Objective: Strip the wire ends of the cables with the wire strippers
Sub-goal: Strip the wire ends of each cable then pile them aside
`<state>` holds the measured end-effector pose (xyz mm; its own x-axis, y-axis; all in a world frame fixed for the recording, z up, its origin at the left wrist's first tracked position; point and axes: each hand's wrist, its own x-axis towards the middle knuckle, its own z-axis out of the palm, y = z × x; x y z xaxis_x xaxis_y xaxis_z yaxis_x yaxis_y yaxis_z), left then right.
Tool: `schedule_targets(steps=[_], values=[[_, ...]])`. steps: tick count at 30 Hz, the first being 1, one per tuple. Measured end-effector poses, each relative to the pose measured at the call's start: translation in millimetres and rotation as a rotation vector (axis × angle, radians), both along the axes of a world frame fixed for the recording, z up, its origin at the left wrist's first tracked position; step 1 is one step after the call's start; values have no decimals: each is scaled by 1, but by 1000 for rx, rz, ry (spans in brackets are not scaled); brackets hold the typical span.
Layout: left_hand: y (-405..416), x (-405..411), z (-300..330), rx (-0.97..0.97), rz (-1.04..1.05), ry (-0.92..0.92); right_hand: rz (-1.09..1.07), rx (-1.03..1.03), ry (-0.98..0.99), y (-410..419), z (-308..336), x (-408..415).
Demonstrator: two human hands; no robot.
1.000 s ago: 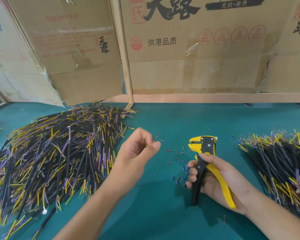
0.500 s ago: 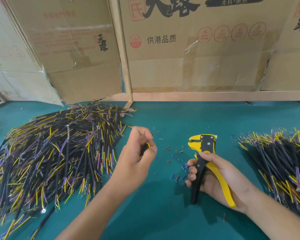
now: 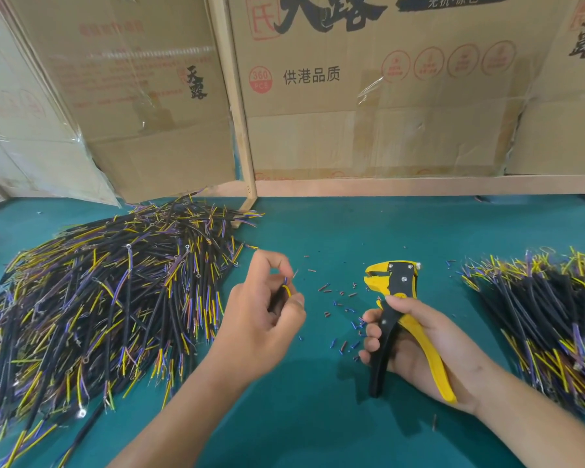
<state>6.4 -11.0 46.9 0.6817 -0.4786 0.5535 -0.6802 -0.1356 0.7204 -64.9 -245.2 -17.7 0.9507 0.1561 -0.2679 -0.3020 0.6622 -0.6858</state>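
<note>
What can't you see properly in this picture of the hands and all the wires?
- Cable in the left hand, head view: curled fingers hide most of it; only short yellow and blue ends show.
- Whether those ends are stripped: too small to tell.
- Wire strippers: the right hand covers the middle of the handles.
- Right cable pile: cut off by the picture's right edge.
- Left cable pile: runs off the left edge.

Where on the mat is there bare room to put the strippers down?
Bare mat runs along the wooden rail, between the left pile and right pile. More lies near the front edge between the forearms. Crowded: insulation scraps between the left hand and the right hand holding the strippers.
</note>
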Motion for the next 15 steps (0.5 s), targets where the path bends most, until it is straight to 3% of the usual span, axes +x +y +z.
schedule_targets(steps=[7, 15], values=[[-1, -1, -1, 45, -22, -27, 3, -68, -40, 6, 9, -6], [0, -6, -2, 198, -229, -43, 325, -156, -199, 30, 35, -34]])
